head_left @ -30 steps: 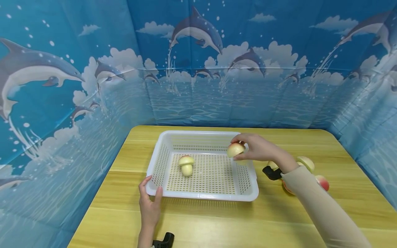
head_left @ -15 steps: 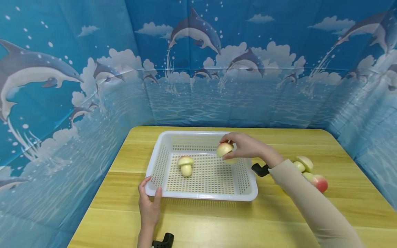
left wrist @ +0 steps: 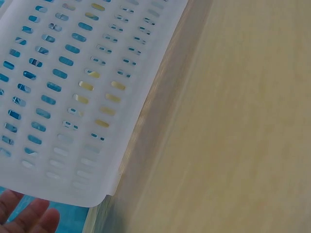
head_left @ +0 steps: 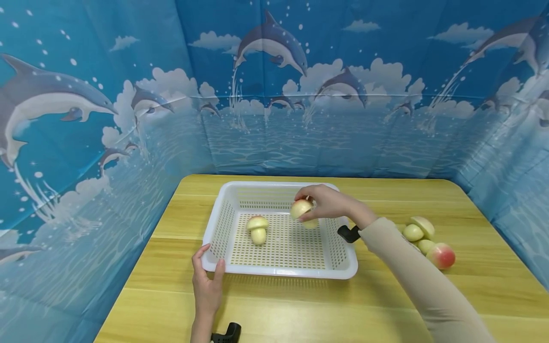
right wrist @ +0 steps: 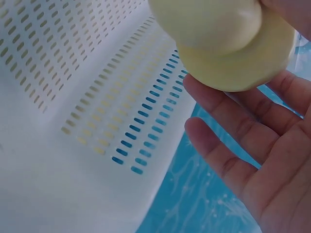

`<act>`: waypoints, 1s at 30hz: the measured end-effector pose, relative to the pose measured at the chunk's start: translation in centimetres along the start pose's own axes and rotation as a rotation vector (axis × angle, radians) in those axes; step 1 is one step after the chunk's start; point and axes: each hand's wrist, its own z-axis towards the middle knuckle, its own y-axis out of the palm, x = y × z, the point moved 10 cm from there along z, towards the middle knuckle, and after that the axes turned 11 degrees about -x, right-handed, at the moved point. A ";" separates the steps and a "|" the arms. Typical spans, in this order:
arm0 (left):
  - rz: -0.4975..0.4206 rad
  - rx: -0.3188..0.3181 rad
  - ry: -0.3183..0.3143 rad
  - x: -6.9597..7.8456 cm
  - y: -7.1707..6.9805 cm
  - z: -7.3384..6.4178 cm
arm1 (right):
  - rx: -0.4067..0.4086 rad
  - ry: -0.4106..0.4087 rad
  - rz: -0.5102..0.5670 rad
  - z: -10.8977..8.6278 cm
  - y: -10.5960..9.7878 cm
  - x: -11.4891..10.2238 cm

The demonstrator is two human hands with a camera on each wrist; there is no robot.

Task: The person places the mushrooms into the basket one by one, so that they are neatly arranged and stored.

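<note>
Over the right half of a white plastic basket (head_left: 283,271), my right hand (head_left: 328,202) grips a toy mushroom (head_left: 301,208) with a pale stem and a cap tinged red. In the right wrist view the mushroom's pale underside (right wrist: 233,63) shows between thumb and fingers, above the basket's slotted wall. Another toy mushroom (head_left: 258,229) lies on the basket floor, left of centre. My left hand (head_left: 208,281) holds the basket's near left corner, thumb at the front rim and fingers along the left side. Its fingers (left wrist: 31,218) show beside that corner in the left wrist view.
Several more toy mushrooms, one with a red cap (head_left: 441,256), another with a pale cap (head_left: 423,226), lie together on the wooden table (head_left: 300,309) right of the basket, beside my right sleeve (head_left: 420,276). A dolphin-print curtain (head_left: 266,138) hangs behind and at both sides.
My right hand has moved left with the mushroom, from the basket's right rim to farther inside over it. The left hand and the basket stay where they were.
</note>
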 end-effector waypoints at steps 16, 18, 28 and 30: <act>0.010 -0.005 -0.007 4.2 -0.2 -0.1 | -0.049 -0.001 0.034 2.6 1.9 0.5; 0.009 -0.007 -0.012 4.1 -0.2 -0.1 | -0.052 0.007 0.039 2.9 2.0 0.7; 0.007 -0.004 -0.009 1.1 0.0 -0.1 | -0.070 0.022 0.065 3.7 2.6 1.0; -0.001 -0.007 -0.011 0.2 0.1 -0.1 | -0.076 0.030 0.069 3.8 2.9 1.1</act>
